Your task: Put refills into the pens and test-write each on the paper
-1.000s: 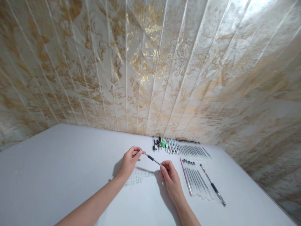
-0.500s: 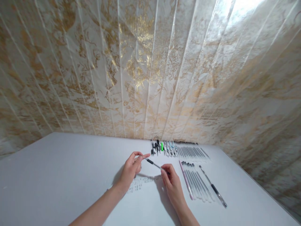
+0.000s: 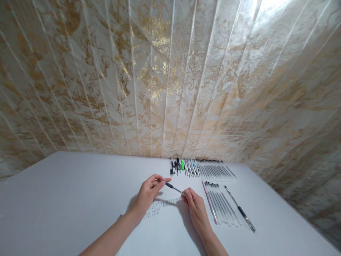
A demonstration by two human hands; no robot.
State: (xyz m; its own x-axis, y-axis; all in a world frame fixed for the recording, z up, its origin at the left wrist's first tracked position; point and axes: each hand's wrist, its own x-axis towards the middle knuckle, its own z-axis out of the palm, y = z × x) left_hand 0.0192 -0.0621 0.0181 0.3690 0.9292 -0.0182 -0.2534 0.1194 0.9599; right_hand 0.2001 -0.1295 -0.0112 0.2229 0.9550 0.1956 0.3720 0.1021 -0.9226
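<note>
A pen (image 3: 174, 188) with a black grip and a clear barrel is held above the table, slanting down to the right between my two hands. Thumb and finger of my left hand (image 3: 149, 190) pinch its upper left end, with one finger stretched out past it. At the lower right end, the fingers of my right hand (image 3: 194, 204) are closed on the barrel and hide its tip. Beneath the pen, rows of small handwriting (image 3: 162, 204) show on the white surface, partly covered by my left hand.
Right of my hands lie a pink pen (image 3: 209, 202), several clear refills or barrels (image 3: 223, 206) with black caps above them, and a large black-grip pen (image 3: 241, 209). Farther back are a green cap (image 3: 182, 165), pen parts (image 3: 191, 168) and another row of refills (image 3: 217, 171). A gold-patterned curtain (image 3: 149, 89) borders the white table (image 3: 66, 199).
My right hand has turned slightly and its fingers have closed more over the pen's lower end. The dark end that stuck out past those fingers is now hidden. The view has shifted slightly.
</note>
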